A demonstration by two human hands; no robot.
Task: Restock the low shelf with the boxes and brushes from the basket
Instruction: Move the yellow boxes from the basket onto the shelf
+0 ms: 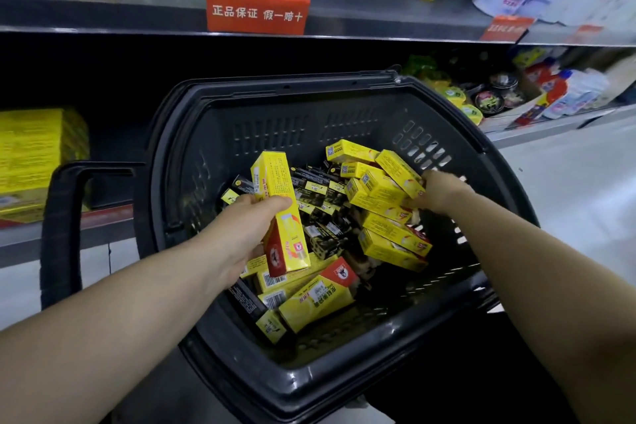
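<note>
A black plastic basket (241, 354) stands in front of the shelves, holding several yellow boxes (395, 237) and small black-and-yellow boxes (323, 217). My left hand (241, 231) grips one long yellow box (275, 203), held upright above the pile. My right hand (437, 193) reaches into the basket's right side and holds a bundle of yellow boxes (385, 186); its fingertips are hidden behind them. The low shelf (113, 227) runs behind the basket at left. No brushes can be made out.
A stack of yellow boxes (31, 155) sits on the low shelf at far left. Round tins and bottles (499, 96) fill the low shelf at right. The upper shelf carries packs, bottles and a red sign (256, 12). The basket's handle (62, 231) sticks out left.
</note>
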